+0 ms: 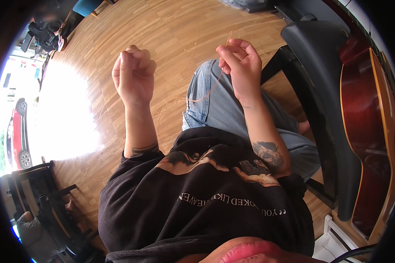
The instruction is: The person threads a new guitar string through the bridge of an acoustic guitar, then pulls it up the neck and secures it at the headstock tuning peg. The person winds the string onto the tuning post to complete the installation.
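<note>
My left hand [134, 75] is raised at the left, closed with the thumb pressed against the curled fingers. Whatever it may hold is hidden. My right hand [241, 63], raised to its right at about the same height, is closed in a pinch on a thin copper-coloured string [213, 89], which looks like a guitar string. Short ends of it stick up past the fingertips. From the right hand the string curves down in front of my jeans, then runs left and fades against the floor; whether it reaches the left hand I cannot tell.
A red-brown guitar [368, 127] stands at the right beside a black padded seat [314, 65]. Wooden floor [171, 39] spreads ahead, with bright glare at the left. A dark chair [39, 188] and a person's arm [28, 223] are at the lower left. A blue chair [87, 6] stands far off.
</note>
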`<action>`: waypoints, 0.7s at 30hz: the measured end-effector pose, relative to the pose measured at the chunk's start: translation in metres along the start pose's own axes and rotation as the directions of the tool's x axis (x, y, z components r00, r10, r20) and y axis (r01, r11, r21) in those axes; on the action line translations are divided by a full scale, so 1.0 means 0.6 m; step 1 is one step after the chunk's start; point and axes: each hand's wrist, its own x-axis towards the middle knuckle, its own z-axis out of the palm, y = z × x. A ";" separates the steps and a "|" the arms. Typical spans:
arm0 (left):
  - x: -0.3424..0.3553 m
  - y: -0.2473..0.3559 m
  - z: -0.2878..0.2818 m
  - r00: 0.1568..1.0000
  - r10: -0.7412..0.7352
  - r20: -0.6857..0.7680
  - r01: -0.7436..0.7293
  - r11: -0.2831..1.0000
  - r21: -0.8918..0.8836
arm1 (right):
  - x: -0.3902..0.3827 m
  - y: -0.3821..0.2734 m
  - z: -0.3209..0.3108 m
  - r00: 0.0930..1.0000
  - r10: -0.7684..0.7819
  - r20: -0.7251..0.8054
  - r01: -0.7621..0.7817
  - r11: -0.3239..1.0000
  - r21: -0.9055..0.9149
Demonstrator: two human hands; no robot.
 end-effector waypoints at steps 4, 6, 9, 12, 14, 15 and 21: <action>0.011 0.020 -0.005 0.973 0.039 -0.228 -0.051 0.998 -0.048 | 0.004 0.017 -0.012 1.000 0.007 -0.020 -0.008 0.997 -0.075; 0.017 0.028 -0.005 0.951 0.054 -0.304 -0.066 0.997 -0.029 | 0.007 0.022 -0.015 1.000 0.014 -0.016 -0.015 0.997 -0.070; 0.013 0.044 -0.011 0.962 0.101 -0.256 -0.150 0.971 -0.184 | 0.012 0.033 -0.021 1.000 0.021 -0.006 -0.021 0.995 -0.098; 0.013 0.053 -0.009 0.950 0.197 -0.243 -0.248 0.948 -0.202 | 0.029 0.059 -0.043 0.999 0.039 -0.016 -0.041 0.991 -0.127; 0.014 0.064 0.001 0.928 0.269 -0.258 -0.310 0.942 -0.131 | 0.031 0.067 -0.054 0.997 0.057 -0.057 -0.065 0.987 -0.148; 0.015 0.067 0.001 0.919 0.284 -0.274 -0.314 0.947 -0.071 | 0.031 0.070 -0.057 0.995 0.066 -0.078 -0.077 0.984 -0.159; 0.010 0.089 0.008 0.916 0.328 -0.233 -0.338 0.941 -0.001 | 0.038 0.087 -0.077 0.983 0.104 -0.150 -0.127 0.980 -0.152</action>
